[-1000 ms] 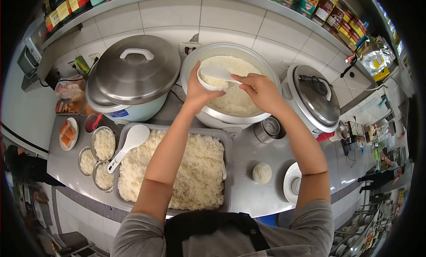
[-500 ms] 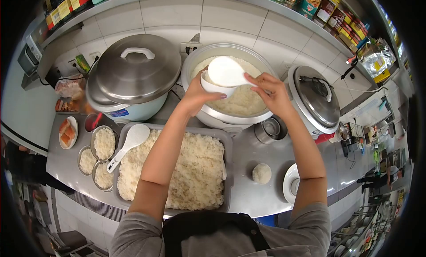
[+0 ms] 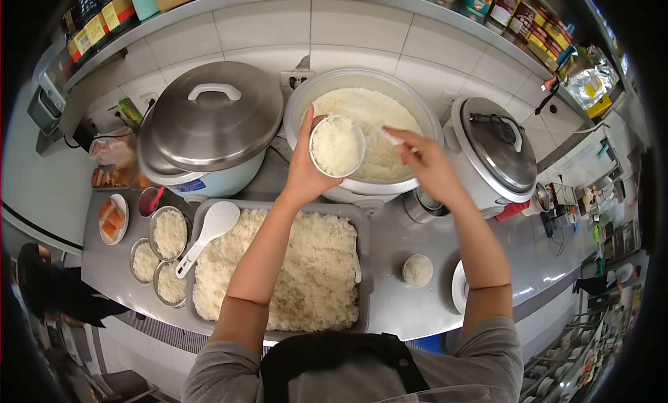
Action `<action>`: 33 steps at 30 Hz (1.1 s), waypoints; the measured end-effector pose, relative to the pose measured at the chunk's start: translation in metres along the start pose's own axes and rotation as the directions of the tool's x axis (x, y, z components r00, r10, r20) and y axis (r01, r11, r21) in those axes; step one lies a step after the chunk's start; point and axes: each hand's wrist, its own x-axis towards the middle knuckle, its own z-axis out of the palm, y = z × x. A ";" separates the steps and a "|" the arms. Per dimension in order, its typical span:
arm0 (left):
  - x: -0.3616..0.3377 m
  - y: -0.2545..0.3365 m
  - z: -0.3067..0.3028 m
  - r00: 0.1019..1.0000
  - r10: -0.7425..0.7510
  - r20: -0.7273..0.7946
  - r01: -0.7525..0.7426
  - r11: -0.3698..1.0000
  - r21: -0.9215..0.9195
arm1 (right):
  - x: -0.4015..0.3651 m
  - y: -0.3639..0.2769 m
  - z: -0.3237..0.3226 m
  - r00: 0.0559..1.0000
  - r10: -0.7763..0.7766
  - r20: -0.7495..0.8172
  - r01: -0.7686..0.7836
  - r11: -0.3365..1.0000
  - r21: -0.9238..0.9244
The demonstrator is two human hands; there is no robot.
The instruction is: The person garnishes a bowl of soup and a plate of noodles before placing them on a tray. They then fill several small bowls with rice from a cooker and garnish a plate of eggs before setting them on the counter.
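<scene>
In my left hand [image 3: 306, 168] is a small white bowl [image 3: 337, 147] filled with rice, tilted so its top faces me, above the front left of the open rice cooker [image 3: 433, 117]. My right hand [image 3: 422, 161] is closed on the white handle of a rice paddle [image 3: 394, 140] over the cooker's right side. The paddle's blade is hard to make out against the white rice [image 3: 372, 111] in the pot. Below my forearms lies a grey tray [image 3: 364, 264] heaped with rice, a second white rice paddle [image 3: 217, 220] resting across its upper left corner.
A large lidded cooker [image 3: 216, 117] stands left of the open one, another lidded cooker [image 3: 495, 149] right. Several rice-filled bowls [image 3: 170, 234] and a plate of orange pieces [image 3: 113, 218] sit left of the tray. On the right are a small rice bowl [image 3: 417, 271] and metal containers [image 3: 421, 207].
The paddle has moved from over the bowl down to the right, toward the cooker's rice. My left hand has lowered slightly, and the bowl's rice now shows fully.
</scene>
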 end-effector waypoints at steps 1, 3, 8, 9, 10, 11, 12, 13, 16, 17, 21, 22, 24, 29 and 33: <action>-0.001 -0.001 0.000 1.000 0.022 0.003 -0.022 1.000 0.016 | -0.005 0.002 0.015 0.998 -0.051 -0.025 0.051 0.999 -0.002; -0.003 -0.006 -0.001 0.998 0.065 0.004 -0.065 0.996 0.053 | -0.019 0.001 0.039 0.984 -0.143 -0.111 0.130 0.985 -0.114; -0.013 -0.019 -0.005 0.995 -0.026 -0.097 0.026 1.000 -0.006 | -0.049 -0.006 0.079 0.986 -0.155 -0.052 0.138 0.959 -0.246; -0.015 -0.018 -0.006 0.993 -0.041 -0.114 0.041 0.999 0.005 | -0.044 -0.007 0.069 0.984 -0.172 -0.047 0.155 0.957 -0.246; -0.016 -0.016 -0.006 0.993 -0.020 -0.113 0.021 1.000 0.003 | -0.038 -0.008 0.058 0.981 -0.188 -0.042 0.172 0.954 -0.246; -0.017 -0.014 -0.006 0.994 -0.001 -0.112 0.001 1.000 0.001 | -0.030 -0.006 0.048 0.966 -0.243 -0.086 0.222 0.954 -0.201; -0.017 -0.011 -0.006 0.994 0.020 -0.112 -0.020 1.000 -0.002 | -0.021 -0.005 0.036 0.946 -0.295 -0.131 0.274 0.948 -0.159; -0.016 -0.006 -0.007 0.995 0.002 -0.098 -0.001 1.000 0.012 | -0.021 -0.013 0.030 0.940 -0.316 -0.127 0.293 0.940 -0.172; -0.014 0.005 -0.008 0.997 -0.077 -0.026 0.078 0.996 0.038 | -0.026 -0.047 0.018 0.951 -0.308 -0.019 0.288 0.906 -0.311; -0.014 0.005 -0.009 0.993 -0.120 0.023 0.119 0.992 0.039 | -0.027 -0.045 0.022 0.938 -0.346 -0.007 0.323 0.882 -0.344; -0.016 0.011 -0.013 0.996 -0.082 -0.015 0.084 0.977 0.197 | -0.017 0.004 0.040 0.920 -0.389 -0.054 0.330 0.839 -0.432; -0.018 0.014 -0.014 0.997 -0.068 -0.042 0.076 0.968 0.238 | -0.014 0.010 0.038 0.923 -0.372 -0.094 0.296 0.847 -0.441; -0.019 0.013 -0.014 0.997 -0.064 -0.031 0.069 0.978 0.195 | -0.016 0.010 0.030 0.948 -0.312 -0.060 0.264 0.879 -0.396; -0.023 0.007 -0.012 0.991 -0.123 -0.042 0.122 0.992 -0.024 | -0.024 -0.009 0.028 0.984 -0.179 -0.006 0.174 0.963 -0.205; -0.028 0.004 -0.012 0.985 -0.171 0.029 0.174 0.963 -0.204 | -0.027 -0.001 0.021 0.986 -0.150 0.074 0.155 0.986 -0.066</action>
